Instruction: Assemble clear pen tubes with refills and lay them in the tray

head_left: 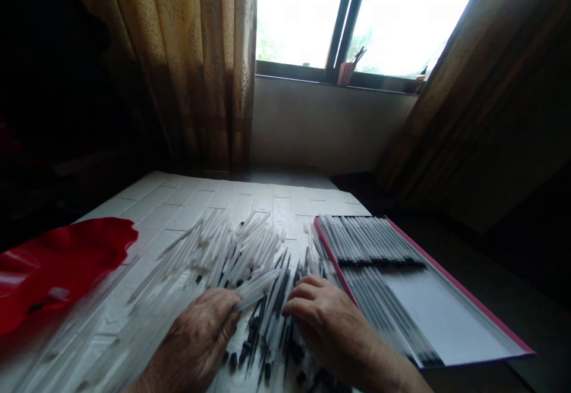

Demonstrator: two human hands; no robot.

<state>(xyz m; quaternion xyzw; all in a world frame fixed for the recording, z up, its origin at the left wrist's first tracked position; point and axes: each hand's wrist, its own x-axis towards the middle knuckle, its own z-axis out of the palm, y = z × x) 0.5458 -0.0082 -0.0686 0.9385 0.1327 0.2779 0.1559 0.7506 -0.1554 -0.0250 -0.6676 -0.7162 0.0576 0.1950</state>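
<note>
My left hand [198,333] is closed round a few clear plastic pen barrels [259,286], which stick out to the right past the thumb and forefinger. My right hand [325,316] has its fingers curled down at a heap of dark ink refills [276,298]; whatever its fingertips hold is hidden. Small black pen caps [244,351] lie loose between the two hands. Beyond the left hand spreads a pile of clear barrels [214,244]. Right of my right hand is a shallow pink-edged box [464,316] with two rows of pens [370,238] in it.
A red wavy-rimmed basin [66,256] stands at the left edge of the white brick-patterned tabletop [165,197]. More clear tubes [111,333] lie at the front left. Behind are curtains [191,54] and a window with a pink cup [345,74] on its sill.
</note>
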